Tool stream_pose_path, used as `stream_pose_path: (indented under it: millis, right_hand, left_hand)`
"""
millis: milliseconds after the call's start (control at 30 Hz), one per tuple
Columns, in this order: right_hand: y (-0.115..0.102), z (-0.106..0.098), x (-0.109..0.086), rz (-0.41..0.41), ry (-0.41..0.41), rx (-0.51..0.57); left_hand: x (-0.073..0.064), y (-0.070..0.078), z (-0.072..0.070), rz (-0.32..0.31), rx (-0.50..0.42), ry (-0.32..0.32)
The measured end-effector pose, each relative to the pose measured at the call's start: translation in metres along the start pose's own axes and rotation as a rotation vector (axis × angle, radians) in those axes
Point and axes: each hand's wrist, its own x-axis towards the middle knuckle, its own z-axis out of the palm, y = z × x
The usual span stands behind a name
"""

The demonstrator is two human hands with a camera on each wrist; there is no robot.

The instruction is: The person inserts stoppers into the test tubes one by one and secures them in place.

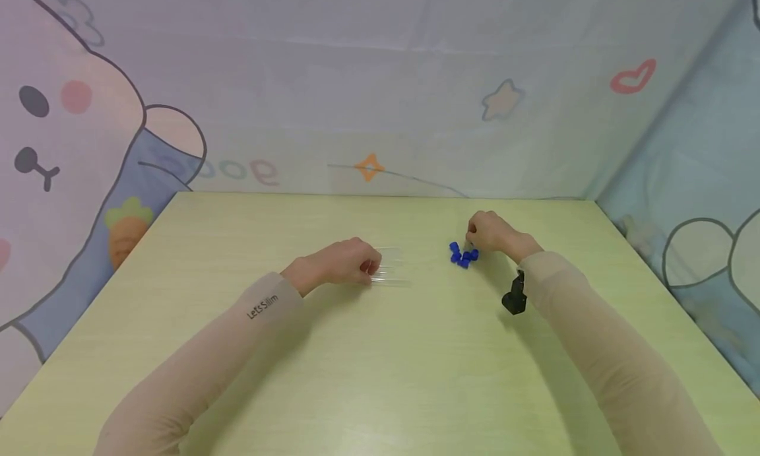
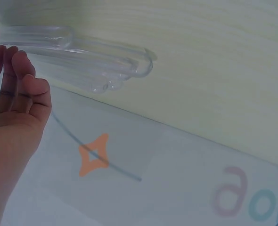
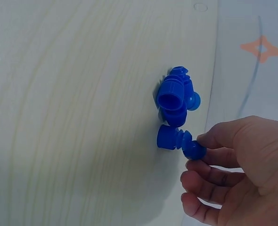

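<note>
Several clear test tubes [image 2: 96, 56] lie side by side on the table, their rounded ends visible in the left wrist view. My left hand [image 1: 344, 261] reaches over them with bent fingers; thumb and fingertips appear to pinch the nearest tube [image 2: 52, 37], though the contact is partly cut off at the frame edge. To the right, a small cluster of blue test tube stoppers [image 3: 172, 96] sits on the tabletop. My right hand [image 3: 242, 174] pinches the round end of one blue stopper [image 3: 167, 137] between thumb and index finger, beside the cluster.
A pale wooden table [image 1: 380, 377] carries everything, its far edge meeting a printed cloth backdrop [image 1: 356, 80]. Another cloth wall [image 1: 712, 179] stands at the right. A black wrist camera [image 1: 515, 297] hangs from the right sleeve, just above the table.
</note>
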Motion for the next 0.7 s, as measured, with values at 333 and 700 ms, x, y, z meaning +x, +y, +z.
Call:
stream_pose_path:
  millis: [333, 700]
  right_hand:
    - [0.0002, -0.0012, -0.0006, -0.019, 0.024, 0.0]
    - [0.0006, 0.0004, 0.0002, -0.024, 0.033, -0.007]
  left_hand:
    - [0.0017, 0.0007, 0.0003, 0.003, 0.017, 0.001]
    - [0.0068, 0.0056, 0.0033, -0.046, 0.025, -0.004]
